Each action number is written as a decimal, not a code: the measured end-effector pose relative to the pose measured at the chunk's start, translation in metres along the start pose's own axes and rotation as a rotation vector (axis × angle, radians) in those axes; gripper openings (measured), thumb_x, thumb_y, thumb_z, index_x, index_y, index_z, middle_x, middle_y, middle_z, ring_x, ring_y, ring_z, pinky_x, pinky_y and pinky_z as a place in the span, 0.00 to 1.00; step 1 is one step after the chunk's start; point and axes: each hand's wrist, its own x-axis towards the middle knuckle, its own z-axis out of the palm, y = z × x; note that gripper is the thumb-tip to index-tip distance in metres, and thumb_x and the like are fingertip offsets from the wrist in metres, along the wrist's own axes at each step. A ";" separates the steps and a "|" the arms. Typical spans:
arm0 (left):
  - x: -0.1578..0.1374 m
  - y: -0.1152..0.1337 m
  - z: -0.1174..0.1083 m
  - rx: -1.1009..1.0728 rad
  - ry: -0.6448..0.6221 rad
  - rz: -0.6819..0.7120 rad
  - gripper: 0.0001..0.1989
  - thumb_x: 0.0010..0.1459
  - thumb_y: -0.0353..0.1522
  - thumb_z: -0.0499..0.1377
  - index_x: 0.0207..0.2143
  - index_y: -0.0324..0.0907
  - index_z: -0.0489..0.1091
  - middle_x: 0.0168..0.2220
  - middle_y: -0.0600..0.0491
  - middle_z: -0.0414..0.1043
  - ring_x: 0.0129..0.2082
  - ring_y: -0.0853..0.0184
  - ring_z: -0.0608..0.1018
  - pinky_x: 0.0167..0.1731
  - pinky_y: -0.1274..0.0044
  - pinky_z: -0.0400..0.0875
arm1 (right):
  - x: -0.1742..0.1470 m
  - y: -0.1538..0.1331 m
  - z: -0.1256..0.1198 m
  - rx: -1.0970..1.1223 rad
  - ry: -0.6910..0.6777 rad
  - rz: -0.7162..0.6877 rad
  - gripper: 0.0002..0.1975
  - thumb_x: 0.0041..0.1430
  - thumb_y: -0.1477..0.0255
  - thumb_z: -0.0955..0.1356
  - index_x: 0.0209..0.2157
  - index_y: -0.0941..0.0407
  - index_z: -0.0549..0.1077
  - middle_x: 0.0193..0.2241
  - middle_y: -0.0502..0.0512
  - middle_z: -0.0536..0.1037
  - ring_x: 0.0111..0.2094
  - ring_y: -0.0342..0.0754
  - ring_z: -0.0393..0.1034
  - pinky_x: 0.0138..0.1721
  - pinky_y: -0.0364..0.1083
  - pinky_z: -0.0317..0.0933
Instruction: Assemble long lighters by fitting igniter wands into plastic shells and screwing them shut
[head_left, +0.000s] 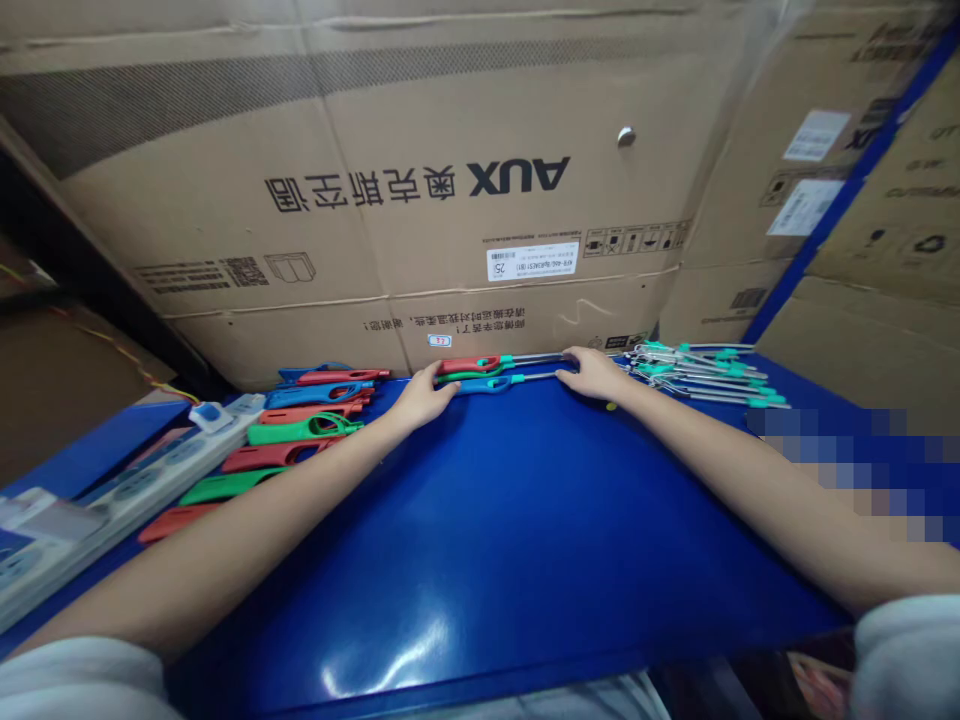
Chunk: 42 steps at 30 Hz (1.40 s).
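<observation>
Several long-necked gas lighters point(486, 385) lie side by side at the back of the blue table, with red, green and blue handles, teal triggers and thin metal tubes pointing right. My left hand point(424, 398) is closed round the handle ends. At the tube tips, my right hand point(592, 374) grips from the other side, thumb in front and fingers behind. Loose handle shells point(300, 430) in red, green and blue form a column beyond my left forearm. Right of my right hand is a pile of metal tubes with teal parts point(701, 372).
A large cardboard panel point(420, 120) stands upright along the table's back edge. On the left, a white power strip point(172, 455) with plugs in it runs beside the shells. The glossy blue tabletop point(480, 540) stretches between my forearms. A small yellow dot point(611, 407) lies near my right hand.
</observation>
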 end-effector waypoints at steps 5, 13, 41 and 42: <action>-0.005 0.005 -0.002 -0.080 -0.022 -0.051 0.34 0.63 0.38 0.59 0.68 0.34 0.57 0.67 0.38 0.62 0.63 0.55 0.70 0.61 0.72 0.64 | 0.004 0.001 0.001 0.091 -0.016 0.049 0.24 0.62 0.67 0.68 0.57 0.62 0.72 0.58 0.67 0.74 0.59 0.60 0.69 0.61 0.53 0.61; -0.007 0.012 -0.006 -0.170 -0.060 -0.098 0.33 0.63 0.35 0.58 0.68 0.36 0.57 0.68 0.42 0.60 0.66 0.58 0.67 0.64 0.74 0.60 | 0.012 0.008 0.006 0.257 -0.026 0.114 0.22 0.60 0.69 0.69 0.55 0.61 0.74 0.58 0.66 0.74 0.59 0.56 0.70 0.62 0.50 0.60; -0.010 0.013 -0.008 -0.113 -0.078 -0.039 0.35 0.62 0.35 0.58 0.69 0.37 0.56 0.63 0.40 0.68 0.60 0.57 0.74 0.56 0.72 0.69 | 0.006 0.013 0.012 0.154 0.071 0.025 0.21 0.56 0.69 0.70 0.52 0.56 0.74 0.52 0.63 0.77 0.55 0.56 0.72 0.59 0.53 0.64; -0.010 0.013 -0.010 -0.088 -0.069 -0.023 0.35 0.62 0.35 0.58 0.69 0.35 0.55 0.64 0.39 0.66 0.60 0.57 0.74 0.56 0.73 0.69 | 0.004 0.013 0.011 0.131 0.091 0.019 0.21 0.56 0.69 0.70 0.52 0.57 0.74 0.53 0.64 0.77 0.56 0.58 0.71 0.59 0.55 0.63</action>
